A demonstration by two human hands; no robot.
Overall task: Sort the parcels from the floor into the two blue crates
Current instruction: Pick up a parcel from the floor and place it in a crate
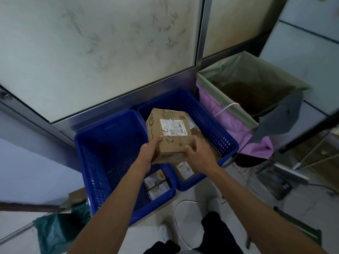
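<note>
A brown cardboard parcel [170, 133] with a white label and handwriting is held above the gap between two blue crates. My left hand [148, 153] grips its near left corner, thumb on top. My right hand [199, 150] grips its near right corner. The left blue crate [102, 143] holds two small boxes [156, 183] at its near right corner. The right blue crate [216, 131] holds flat brown parcels [184, 170], partly hidden under the held parcel and my right hand.
A bin lined with green and pink bags [236, 110] stands right of the crates, a dark cloth draped on its edge. A frosted glass wall [102, 52] rises behind. A green bag [60, 230] lies at lower left; a white cable [185, 208] curls on the floor.
</note>
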